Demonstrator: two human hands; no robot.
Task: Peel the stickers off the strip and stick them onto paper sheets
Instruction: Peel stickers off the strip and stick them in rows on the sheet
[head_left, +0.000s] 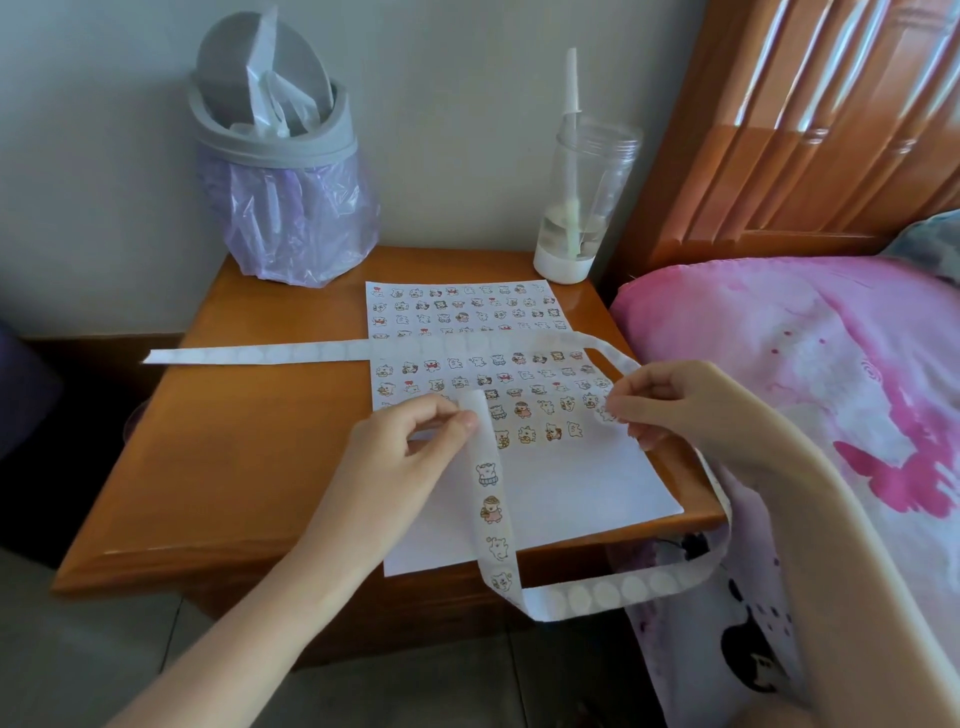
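Okay, left hand (410, 441) fingers (460, 420) pinched the strip (491, 501) over the sheet (576, 493); right hand (675, 405) fingers pinched a sticker (605, 414) at its right edge.

Paper sheets (571, 483) on nightstand (260, 441); bin (280, 171) behind, bed (831, 364) right.

Left hand (405, 441) pinching the sticker strip (491, 499) over the near paper sheet (571, 483), right hand (675, 400) pinching a small sticker (605, 414), wooden desk (249, 441), lined bin (280, 171) far left, clear jar (584, 208) far right, bed (805, 364) alongside.
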